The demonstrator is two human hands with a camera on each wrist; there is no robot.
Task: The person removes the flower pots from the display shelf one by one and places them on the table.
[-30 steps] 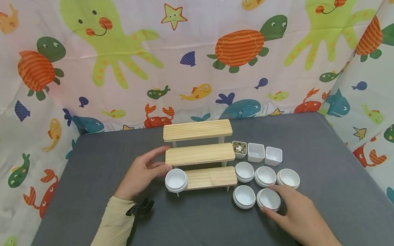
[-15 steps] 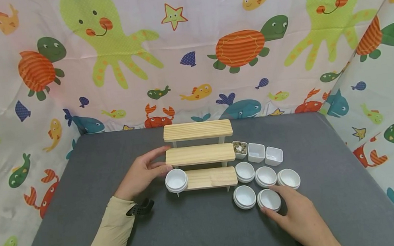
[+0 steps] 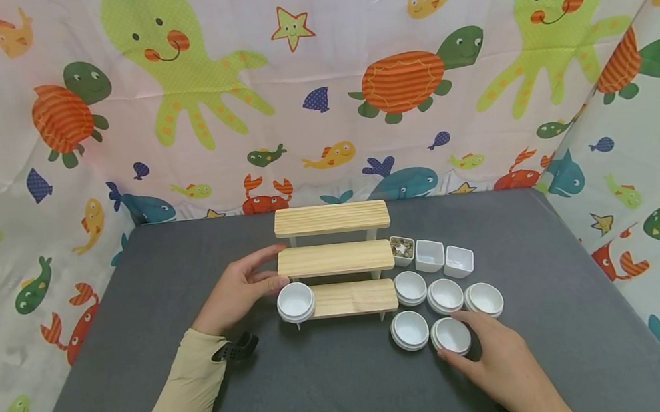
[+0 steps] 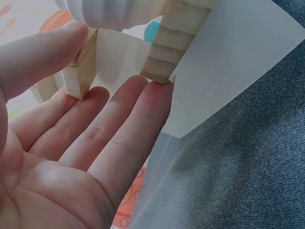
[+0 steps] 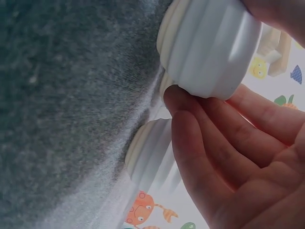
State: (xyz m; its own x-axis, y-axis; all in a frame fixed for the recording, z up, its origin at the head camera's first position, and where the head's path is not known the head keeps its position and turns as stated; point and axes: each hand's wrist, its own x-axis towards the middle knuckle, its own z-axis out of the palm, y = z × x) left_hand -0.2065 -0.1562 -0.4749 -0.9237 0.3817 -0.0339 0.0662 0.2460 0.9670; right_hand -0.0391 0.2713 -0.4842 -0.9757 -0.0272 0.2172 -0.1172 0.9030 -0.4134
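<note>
A three-tier wooden shelf (image 3: 335, 259) stands mid-table, with a small white bowl (image 3: 295, 301) at the left end of its bottom board. At the shelf's left side is my left hand (image 3: 242, 289). Its fairly straight fingers touch the board ends (image 4: 164, 62), and the thumb lies close to that bowl. My right hand (image 3: 506, 362) holds another small white bowl (image 3: 452, 336) between thumb and fingers, at the front of a group of bowls. In the right wrist view this ribbed bowl (image 5: 214, 47) sits against the grey cloth, the thumb mostly cut off by the frame.
Other white round bowls, such as a near one (image 3: 409, 330) and a right one (image 3: 485, 299), stand around the held one. Behind them are two white square dishes (image 3: 429, 256) and a square dish with speckled contents (image 3: 402, 250). A patterned curtain (image 3: 317, 86) hangs behind the grey table (image 3: 326, 394).
</note>
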